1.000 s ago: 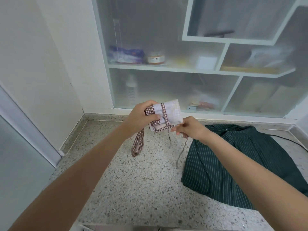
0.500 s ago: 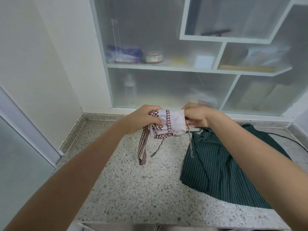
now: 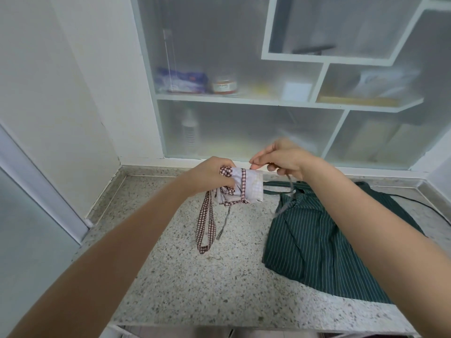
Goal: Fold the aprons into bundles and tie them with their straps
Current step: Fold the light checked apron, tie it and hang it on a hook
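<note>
My left hand (image 3: 209, 175) grips a small folded bundle of a pale apron (image 3: 251, 186) with red-checked trim, held above the counter. A checked loop strap (image 3: 205, 223) hangs down from it, and a thin grey tie dangles beside the loop. My right hand (image 3: 280, 159) is at the bundle's upper right and pinches another thin grey strap (image 3: 288, 191) that runs down past the bundle. A dark green striped apron (image 3: 317, 240) lies spread and unfolded on the counter to the right, partly under my right forearm.
The speckled stone counter (image 3: 195, 289) ends at a front edge near the bottom. Behind it stands a white shelf unit with frosted panels (image 3: 244, 98) holding jars and packets. A white wall closes the left side. A dark cord (image 3: 419, 206) trails off at the right.
My right hand has come up from below the bundle to its upper right, carrying the thin grey strap up and over. My left hand kept hold of the bundle.
</note>
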Available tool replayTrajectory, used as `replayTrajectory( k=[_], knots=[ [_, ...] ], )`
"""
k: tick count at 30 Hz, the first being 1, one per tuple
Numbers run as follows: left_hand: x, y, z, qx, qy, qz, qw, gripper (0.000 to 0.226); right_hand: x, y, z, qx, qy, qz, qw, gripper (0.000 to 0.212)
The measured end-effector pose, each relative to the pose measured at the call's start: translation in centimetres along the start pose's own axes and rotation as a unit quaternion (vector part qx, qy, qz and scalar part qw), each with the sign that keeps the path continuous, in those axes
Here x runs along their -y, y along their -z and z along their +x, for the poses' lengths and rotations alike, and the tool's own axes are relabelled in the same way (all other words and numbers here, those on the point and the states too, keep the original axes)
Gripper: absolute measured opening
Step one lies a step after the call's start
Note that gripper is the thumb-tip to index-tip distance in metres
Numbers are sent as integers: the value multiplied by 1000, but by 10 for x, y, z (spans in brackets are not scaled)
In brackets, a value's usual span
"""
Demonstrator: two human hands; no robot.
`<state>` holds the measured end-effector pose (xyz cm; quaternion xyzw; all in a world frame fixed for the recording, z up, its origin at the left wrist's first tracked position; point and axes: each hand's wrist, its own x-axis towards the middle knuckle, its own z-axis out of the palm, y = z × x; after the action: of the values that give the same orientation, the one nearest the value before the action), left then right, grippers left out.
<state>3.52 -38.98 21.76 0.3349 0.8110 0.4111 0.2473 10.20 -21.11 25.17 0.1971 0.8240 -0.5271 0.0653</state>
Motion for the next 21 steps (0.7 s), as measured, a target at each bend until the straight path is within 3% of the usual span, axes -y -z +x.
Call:
replayTrajectory(
  k=[3,6,11,13,17,21],
  knots=[
    [6,-2,6,-63,10,32,997,19,2,-10,-11,-52,63,1,997,10],
    [6,-6,9,-111,32,22,993,13,-4,-27,-22,-57,64,137,987,4],
    [3,-5,14,-206,99,-201,953,10,-37,-52,-29,-88,25,263,961,8],
    [2,-4,14,-218,119,-267,931,2,-51,-57,-27,-98,22,271,957,12],
    [0,-6,15,-209,110,-286,929,3,-65,-57,-22,-83,63,321,941,20],
    [-3,-6,16,-191,113,-398,890,8,-68,-57,-18,-55,90,344,933,15]
  ],
)
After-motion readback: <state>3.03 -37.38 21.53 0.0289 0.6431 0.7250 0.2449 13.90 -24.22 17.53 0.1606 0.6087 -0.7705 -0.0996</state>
